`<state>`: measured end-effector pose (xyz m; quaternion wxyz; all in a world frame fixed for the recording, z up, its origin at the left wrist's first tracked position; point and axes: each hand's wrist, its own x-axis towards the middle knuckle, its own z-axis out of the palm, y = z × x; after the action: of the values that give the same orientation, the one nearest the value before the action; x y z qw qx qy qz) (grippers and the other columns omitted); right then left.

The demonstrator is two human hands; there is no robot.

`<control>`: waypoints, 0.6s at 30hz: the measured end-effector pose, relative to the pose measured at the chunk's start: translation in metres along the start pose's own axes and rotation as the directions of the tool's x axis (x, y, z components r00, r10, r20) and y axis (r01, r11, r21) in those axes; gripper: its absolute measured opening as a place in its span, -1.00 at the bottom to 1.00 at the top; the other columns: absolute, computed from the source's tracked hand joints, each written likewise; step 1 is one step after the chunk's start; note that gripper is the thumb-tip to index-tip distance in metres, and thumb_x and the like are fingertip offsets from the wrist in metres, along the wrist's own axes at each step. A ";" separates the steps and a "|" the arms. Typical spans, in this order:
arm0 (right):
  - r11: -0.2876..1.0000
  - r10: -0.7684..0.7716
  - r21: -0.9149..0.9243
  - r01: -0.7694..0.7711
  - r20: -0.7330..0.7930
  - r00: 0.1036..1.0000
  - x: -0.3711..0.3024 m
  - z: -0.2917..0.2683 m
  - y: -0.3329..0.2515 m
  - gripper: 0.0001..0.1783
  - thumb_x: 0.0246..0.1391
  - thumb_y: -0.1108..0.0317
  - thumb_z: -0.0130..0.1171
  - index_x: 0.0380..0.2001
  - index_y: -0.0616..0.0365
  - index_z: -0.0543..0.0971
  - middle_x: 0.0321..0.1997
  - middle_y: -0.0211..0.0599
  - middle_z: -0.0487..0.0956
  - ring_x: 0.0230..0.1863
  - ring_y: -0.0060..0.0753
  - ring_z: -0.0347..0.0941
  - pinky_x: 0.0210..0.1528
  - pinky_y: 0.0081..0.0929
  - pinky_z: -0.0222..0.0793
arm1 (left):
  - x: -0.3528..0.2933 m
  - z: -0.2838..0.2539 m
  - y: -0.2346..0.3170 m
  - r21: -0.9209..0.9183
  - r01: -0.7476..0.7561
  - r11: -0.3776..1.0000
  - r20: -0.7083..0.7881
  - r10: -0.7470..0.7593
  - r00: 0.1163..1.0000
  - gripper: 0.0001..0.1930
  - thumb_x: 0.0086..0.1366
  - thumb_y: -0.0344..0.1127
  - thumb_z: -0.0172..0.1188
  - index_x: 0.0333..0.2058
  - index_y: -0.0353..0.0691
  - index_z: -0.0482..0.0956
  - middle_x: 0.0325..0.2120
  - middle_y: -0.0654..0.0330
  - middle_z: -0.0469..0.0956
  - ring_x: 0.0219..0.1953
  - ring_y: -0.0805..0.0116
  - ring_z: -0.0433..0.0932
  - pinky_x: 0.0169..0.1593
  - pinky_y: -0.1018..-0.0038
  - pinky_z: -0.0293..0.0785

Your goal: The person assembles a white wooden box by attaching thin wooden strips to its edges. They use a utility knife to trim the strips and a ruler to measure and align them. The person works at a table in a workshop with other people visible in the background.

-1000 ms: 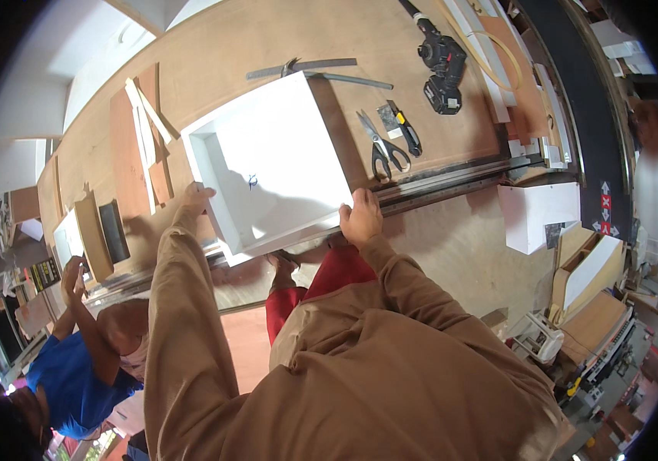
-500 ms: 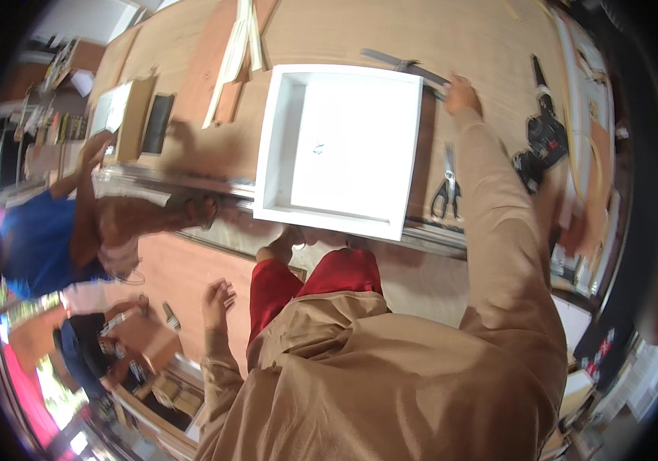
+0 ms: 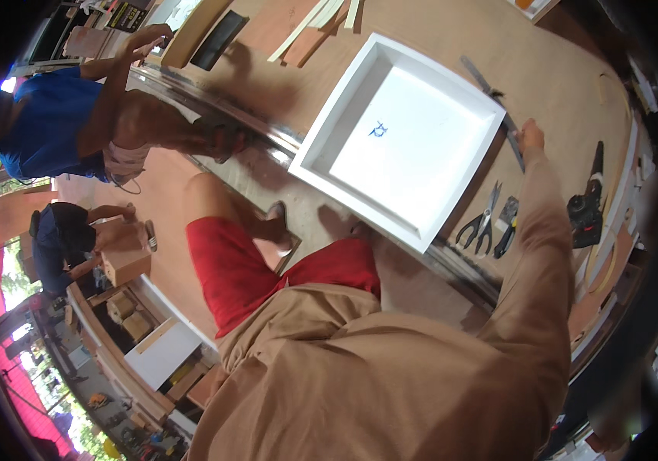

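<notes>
A shallow white open-topped box (image 3: 421, 138), like a drawer, sits at the bench edge in front of me, with a small blue mark on its inner bottom. Beside its far right corner lies a long thin dark grey bar (image 3: 478, 74) with a small dark piece across its middle. My right hand (image 3: 530, 138) is closed at the near end of this bar, to the right of the box. My left hand is out of view. Closer along the bench edge are black-handled pliers (image 3: 482, 223) and a utility knife (image 3: 506, 229).
A black power tool (image 3: 586, 207) lies on the right of the bench (image 3: 413, 23). Pale wood strips (image 3: 317, 23) lie at the back. A co-worker in blue (image 3: 52, 115) is at the left, holding something small. Another person (image 3: 67, 238) bends over a wooden box (image 3: 125, 257).
My view has turned, so the bench and box appear rotated and shifted right. My left hand, earlier visible beside my thigh, has left the view. My right hand stays by the bar.
</notes>
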<state>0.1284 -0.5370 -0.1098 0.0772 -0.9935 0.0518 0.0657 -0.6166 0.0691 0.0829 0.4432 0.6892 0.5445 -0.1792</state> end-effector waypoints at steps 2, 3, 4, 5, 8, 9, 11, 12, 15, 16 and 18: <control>0.987 -0.143 0.047 0.153 -0.171 0.975 -0.001 0.007 0.022 -0.71 0.15 0.33 0.46 -0.12 0.20 0.65 -0.10 0.01 0.66 0.00 0.07 0.61 0.12 -0.09 0.51 | 0.016 0.021 0.065 -0.008 -0.095 0.995 0.027 0.095 0.995 -0.38 0.24 0.15 0.40 0.04 -0.28 0.64 -0.09 0.10 0.68 -0.10 0.32 0.62 -0.01 0.40 0.56; 0.998 -0.048 0.029 0.052 -0.125 0.991 0.000 0.007 0.033 -0.72 0.17 0.33 0.45 -0.10 0.19 0.65 -0.06 0.02 0.64 0.02 0.08 0.60 0.14 -0.12 0.51 | 0.022 0.030 0.099 -0.005 -0.144 0.990 0.045 0.144 0.988 -0.36 0.23 0.17 0.40 0.04 -0.28 0.64 -0.09 0.09 0.68 -0.10 0.32 0.62 0.00 0.40 0.56; 0.999 0.037 0.025 -0.035 -0.061 0.997 0.000 0.012 0.026 -0.72 0.18 0.34 0.44 -0.09 0.19 0.65 -0.02 0.03 0.62 0.03 0.10 0.59 0.16 -0.15 0.52 | 0.018 0.032 0.132 0.016 -0.182 0.983 0.038 0.181 0.983 -0.35 0.22 0.19 0.40 0.03 -0.29 0.65 -0.09 0.09 0.68 -0.10 0.32 0.61 0.00 0.40 0.56; 1.000 0.014 0.018 -0.013 -0.059 0.998 0.002 0.014 0.020 -0.71 0.18 0.34 0.44 -0.07 0.18 0.64 -0.01 0.04 0.61 0.04 0.10 0.57 0.18 -0.15 0.51 | 0.017 0.033 0.161 0.035 -0.220 0.975 0.038 0.219 0.975 -0.33 0.21 0.21 0.40 0.03 -0.29 0.65 -0.09 0.09 0.68 -0.10 0.31 0.61 0.00 0.40 0.56; 0.996 0.017 -0.089 -0.019 -0.027 0.999 -0.006 0.017 0.027 -0.66 0.17 0.35 0.44 -0.02 0.15 0.63 0.02 0.06 0.58 0.10 0.09 0.54 0.23 -0.16 0.48 | 0.016 0.038 0.252 0.128 -0.313 0.941 0.079 0.305 0.949 -0.29 0.18 0.27 0.40 0.01 -0.30 0.65 -0.10 0.08 0.67 -0.10 0.31 0.60 0.00 0.40 0.56; 0.989 0.031 -0.141 -0.034 -0.022 0.999 -0.008 0.021 0.012 -0.64 0.17 0.34 0.45 0.00 0.15 0.62 0.02 0.06 0.58 0.13 0.08 0.52 0.24 -0.16 0.47 | 0.010 0.037 0.281 0.168 -0.329 0.929 0.085 0.319 0.944 -0.27 0.17 0.29 0.40 0.01 -0.30 0.65 -0.10 0.08 0.67 -0.10 0.31 0.60 0.00 0.40 0.56; 0.971 0.073 -0.229 -0.074 -0.012 0.997 -0.002 0.014 0.008 -0.63 0.17 0.33 0.44 0.01 0.14 0.61 0.04 0.05 0.57 0.20 0.05 0.47 0.25 -0.15 0.45 | 0.007 0.039 0.331 0.219 -0.362 0.906 0.123 0.343 0.931 -0.24 0.14 0.33 0.40 0.00 -0.31 0.66 -0.10 0.07 0.67 -0.09 0.30 0.60 0.01 0.40 0.56; 0.962 0.119 -0.247 -0.117 -0.006 0.993 0.003 0.010 0.020 -0.64 0.18 0.33 0.43 0.01 0.14 0.60 0.06 0.03 0.56 0.24 0.04 0.44 0.25 -0.15 0.45 | 0.004 0.040 0.364 0.255 -0.379 0.890 0.164 0.346 0.924 -0.22 0.13 0.35 0.40 -0.01 -0.31 0.66 -0.10 0.07 0.67 -0.09 0.30 0.60 0.01 0.40 0.56; 0.998 0.018 -0.056 -0.019 -0.017 1.000 -0.004 0.007 0.010 -0.68 0.19 0.33 0.40 -0.02 0.13 0.60 0.11 0.01 0.52 0.27 0.04 0.39 0.24 -0.14 0.43 | -0.015 0.039 0.444 0.400 -0.332 0.854 0.225 0.259 0.939 -0.18 0.10 0.41 0.40 -0.02 -0.32 0.66 -0.11 0.06 0.66 -0.09 0.29 0.59 0.01 0.40 0.56; 0.999 -0.037 0.030 0.039 -0.047 0.998 -0.013 0.004 0.006 -0.70 0.20 0.34 0.38 -0.04 0.13 0.60 0.12 0.01 0.51 0.26 0.05 0.38 0.24 -0.14 0.43 | -0.017 0.040 0.467 0.445 -0.291 0.847 0.242 0.199 0.950 -0.16 0.09 0.43 0.40 -0.03 -0.33 0.67 -0.11 0.06 0.66 -0.09 0.29 0.59 0.01 0.40 0.56; 0.993 -0.119 -0.017 0.119 -0.048 0.992 -0.020 0.000 0.000 -0.70 0.17 0.38 0.38 -0.05 0.14 0.59 0.09 0.00 0.49 0.21 0.07 0.39 0.23 -0.12 0.41 | -0.024 0.041 0.519 0.531 -0.182 0.827 0.257 0.047 0.965 -0.13 0.07 0.47 0.41 -0.04 -0.33 0.67 -0.11 0.05 0.66 -0.08 0.29 0.58 0.01 0.39 0.56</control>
<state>0.1083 -0.5350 -0.1072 0.0729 -0.9966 -0.0061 0.0369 -0.1433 0.0140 0.2940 0.2970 0.7931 0.3713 -0.3807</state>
